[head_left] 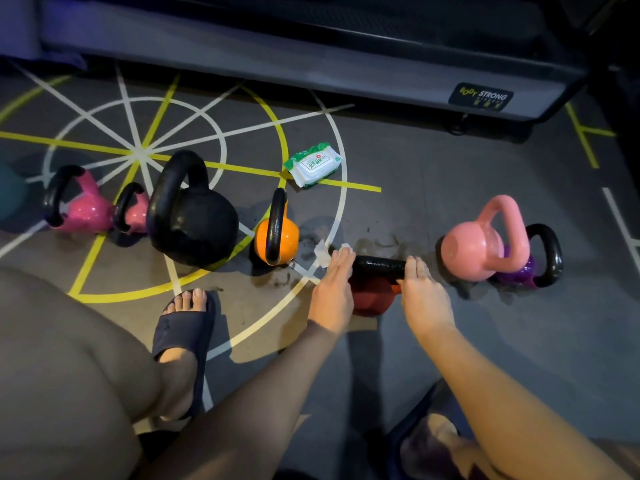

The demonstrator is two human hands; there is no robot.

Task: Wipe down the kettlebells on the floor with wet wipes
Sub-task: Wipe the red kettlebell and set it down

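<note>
A red kettlebell (372, 299) with a black handle (379, 266) stands on the floor in front of me. My left hand (332, 289) presses a white wet wipe (325, 254) against the left end of that handle. My right hand (420, 292) rests on the handle's right end, fingers fairly straight. Along the floor stand an orange kettlebell (277, 239), a large black one (192, 216), two magenta ones (85, 209) (133, 211), a light pink one (481, 245) and a purple one (540, 261) behind it. The wet wipe pack (313, 164) lies farther back.
My left foot in a dark sandal (183, 337) is planted left of the red kettlebell, my knee at lower left. Damp smears mark the floor (381, 188) around the red kettlebell. A grey padded bench base (311, 57) runs along the back.
</note>
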